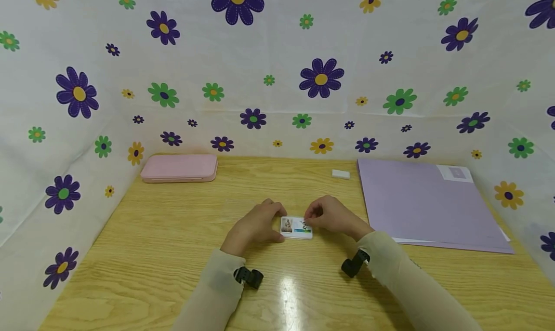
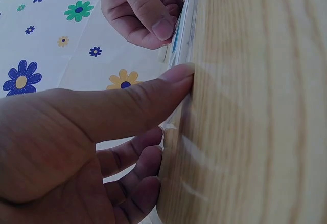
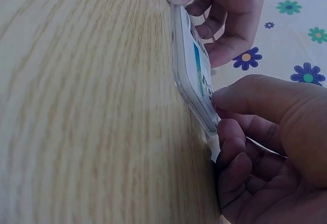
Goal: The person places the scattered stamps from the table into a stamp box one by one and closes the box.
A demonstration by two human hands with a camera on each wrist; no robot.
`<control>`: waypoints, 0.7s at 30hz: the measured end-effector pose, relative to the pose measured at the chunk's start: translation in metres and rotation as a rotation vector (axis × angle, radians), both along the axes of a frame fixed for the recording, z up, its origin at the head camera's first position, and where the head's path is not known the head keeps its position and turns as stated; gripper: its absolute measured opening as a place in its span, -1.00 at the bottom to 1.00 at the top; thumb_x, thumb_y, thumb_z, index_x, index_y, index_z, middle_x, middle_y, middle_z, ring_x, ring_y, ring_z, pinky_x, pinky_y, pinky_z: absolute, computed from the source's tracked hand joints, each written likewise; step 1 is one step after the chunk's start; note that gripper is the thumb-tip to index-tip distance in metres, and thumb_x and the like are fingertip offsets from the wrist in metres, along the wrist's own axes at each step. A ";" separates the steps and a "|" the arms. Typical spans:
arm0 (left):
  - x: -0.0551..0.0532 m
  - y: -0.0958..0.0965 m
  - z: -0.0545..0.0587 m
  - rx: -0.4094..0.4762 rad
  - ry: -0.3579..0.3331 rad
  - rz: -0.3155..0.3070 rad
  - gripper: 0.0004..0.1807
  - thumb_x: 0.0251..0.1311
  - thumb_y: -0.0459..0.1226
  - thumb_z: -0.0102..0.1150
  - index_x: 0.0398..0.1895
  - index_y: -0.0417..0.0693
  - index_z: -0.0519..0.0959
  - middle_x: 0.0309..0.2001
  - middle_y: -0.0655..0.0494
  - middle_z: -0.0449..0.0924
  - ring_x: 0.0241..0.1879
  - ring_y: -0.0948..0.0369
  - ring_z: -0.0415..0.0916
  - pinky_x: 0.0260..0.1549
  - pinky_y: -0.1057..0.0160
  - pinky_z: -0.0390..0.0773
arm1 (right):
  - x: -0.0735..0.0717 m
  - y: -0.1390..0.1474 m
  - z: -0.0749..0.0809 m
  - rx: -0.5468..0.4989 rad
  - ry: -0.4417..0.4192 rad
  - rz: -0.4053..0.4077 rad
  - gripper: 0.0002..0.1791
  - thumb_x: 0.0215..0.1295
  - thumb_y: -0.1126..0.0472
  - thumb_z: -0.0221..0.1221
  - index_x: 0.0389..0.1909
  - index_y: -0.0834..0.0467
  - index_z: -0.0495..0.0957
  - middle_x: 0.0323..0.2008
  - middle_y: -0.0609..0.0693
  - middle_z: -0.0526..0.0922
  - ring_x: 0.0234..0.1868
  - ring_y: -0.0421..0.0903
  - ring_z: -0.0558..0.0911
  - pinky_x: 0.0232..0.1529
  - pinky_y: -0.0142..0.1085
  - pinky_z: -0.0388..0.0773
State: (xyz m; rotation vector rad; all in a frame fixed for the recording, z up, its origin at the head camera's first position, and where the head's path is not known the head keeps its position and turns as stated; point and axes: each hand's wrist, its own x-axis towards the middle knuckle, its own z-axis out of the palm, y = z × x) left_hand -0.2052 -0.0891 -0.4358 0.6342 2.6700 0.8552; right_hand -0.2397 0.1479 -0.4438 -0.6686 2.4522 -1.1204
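A flat white card case [image 1: 297, 228] with rounded corners, a clear rim and small printed pictures on its upper face lies on the wooden table between the hands. My left hand [image 1: 257, 223] holds it at the left end, the thumb at the near edge and the fingers toward the far edge. At the opposite end my right hand [image 1: 333, 216] pinches the case, with the thumb [image 3: 230, 97] on the printed face and the other fingers curled beside the edge. In the left wrist view the case [image 2: 185, 35] shows almost edge-on.
A pink pencil case [image 1: 179, 168] lies at the back left of the table. Toward the back right are a small white block [image 1: 340, 174] and a large purple folder [image 1: 429, 203] with white paper under it. A flower-print cloth [image 1: 277, 42] encloses the back and sides.
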 end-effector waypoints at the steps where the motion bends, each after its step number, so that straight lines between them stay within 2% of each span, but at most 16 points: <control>1: 0.000 0.000 0.000 0.001 0.000 -0.001 -0.46 -0.02 -0.26 0.55 0.05 -0.08 0.53 -0.02 0.02 0.44 -0.04 0.06 0.41 0.07 0.04 0.42 | 0.000 0.000 0.000 0.000 0.000 -0.003 -0.94 0.24 0.26 0.34 -0.39 0.17 0.69 -0.48 -0.09 0.63 -0.43 -0.13 0.50 -0.37 -0.26 0.46; 21: 0.001 0.000 0.000 0.004 -0.010 0.013 -0.42 -0.03 -0.25 0.56 0.09 -0.08 0.53 0.01 0.01 0.44 -0.02 0.05 0.41 0.10 0.02 0.42 | 0.003 0.003 0.002 -0.021 -0.006 -0.052 -0.96 0.26 0.26 0.33 -0.32 0.15 0.69 -0.41 -0.08 0.63 -0.40 -0.12 0.48 -0.35 -0.27 0.43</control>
